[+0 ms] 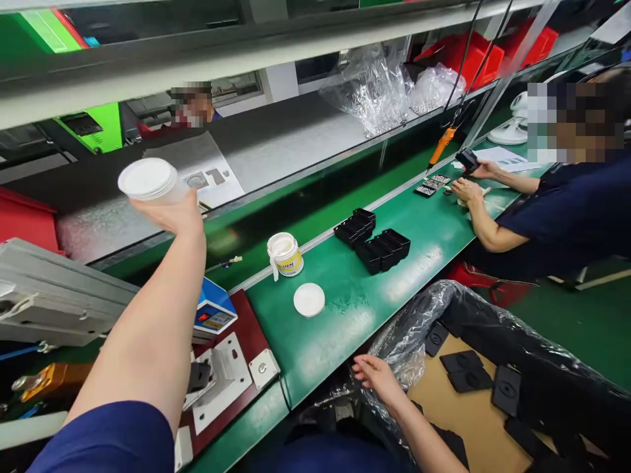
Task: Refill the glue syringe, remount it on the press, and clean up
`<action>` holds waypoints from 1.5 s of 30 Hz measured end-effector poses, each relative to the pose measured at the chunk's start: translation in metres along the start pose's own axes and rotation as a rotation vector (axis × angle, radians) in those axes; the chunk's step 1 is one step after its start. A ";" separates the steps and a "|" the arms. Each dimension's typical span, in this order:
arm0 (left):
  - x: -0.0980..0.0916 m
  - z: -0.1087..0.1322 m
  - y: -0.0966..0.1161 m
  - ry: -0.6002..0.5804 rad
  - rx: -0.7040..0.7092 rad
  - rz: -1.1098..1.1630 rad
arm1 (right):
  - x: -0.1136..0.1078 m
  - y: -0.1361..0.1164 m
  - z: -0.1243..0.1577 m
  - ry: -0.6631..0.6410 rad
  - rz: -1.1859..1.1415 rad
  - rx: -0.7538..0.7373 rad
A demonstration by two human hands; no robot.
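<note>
My left hand (170,209) is raised over the shelf at the left, its fingers wrapped around a white plastic tub (150,177) with a pale lid. Down near the bench's front edge, my right hand (377,376) hangs with loosely curled fingers, and nothing shows in it. On the green bench (290,341) stands an opened white tub with a yellow label (286,255); white paste streaks its side. Its round white lid (309,299) appears to lie flat just in front. Black plastic housings (382,251) sit in two groups further right.
A plastic-lined box (473,328) with several black parts stands below the bench at right. A co-worker (566,190) handles a black part there, near a hanging orange screwdriver (441,148). A metal fixture (221,381) stands left. Clear bags (374,92) lie on the shelf.
</note>
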State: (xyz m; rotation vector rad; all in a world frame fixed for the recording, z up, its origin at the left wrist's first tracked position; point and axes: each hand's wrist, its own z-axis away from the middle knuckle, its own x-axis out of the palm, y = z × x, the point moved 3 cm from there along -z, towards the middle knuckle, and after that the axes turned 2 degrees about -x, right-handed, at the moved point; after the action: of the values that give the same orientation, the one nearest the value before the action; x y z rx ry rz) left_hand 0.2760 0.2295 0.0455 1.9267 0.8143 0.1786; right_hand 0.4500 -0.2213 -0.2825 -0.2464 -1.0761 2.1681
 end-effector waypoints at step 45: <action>-0.096 0.251 -0.102 -0.613 -0.136 0.164 | 0.209 -0.248 -0.103 -0.211 0.970 -0.988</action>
State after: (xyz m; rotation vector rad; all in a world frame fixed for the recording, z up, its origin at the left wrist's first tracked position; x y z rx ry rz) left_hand 0.2694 0.0134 -0.1430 1.7710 0.2298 -0.2464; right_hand 0.4653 0.0842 -0.1328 -1.2012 -2.4730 2.2077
